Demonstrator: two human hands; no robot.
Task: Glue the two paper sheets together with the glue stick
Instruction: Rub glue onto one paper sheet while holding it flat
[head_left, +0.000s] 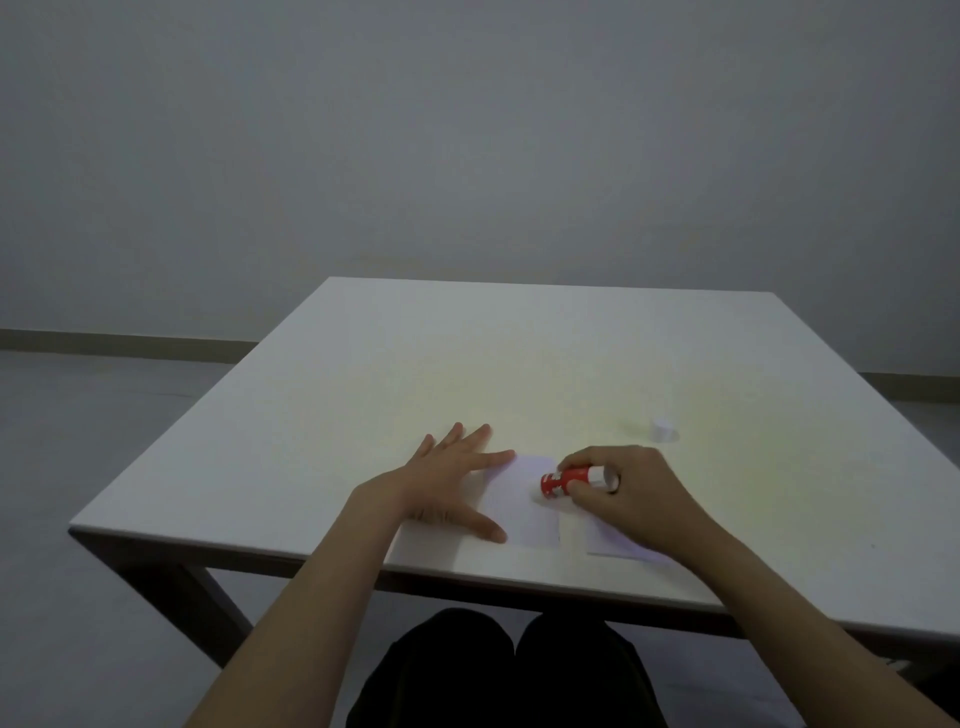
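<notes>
A small pale sheet of paper (524, 512) lies flat near the table's front edge. My left hand (449, 480) rests flat on its left side with fingers spread, pinning it down. My right hand (621, 493) is closed around a red and white glue stick (563, 480), which is tilted with its tip pressed on the sheet's right part. A second pale sheet (618, 545) lies just to the right, mostly hidden beneath my right hand and wrist.
The glue stick's white cap (662, 430) stands by itself behind my right hand. The white table (519, 364) has its front edge close to my knees. A grey wall and floor lie beyond.
</notes>
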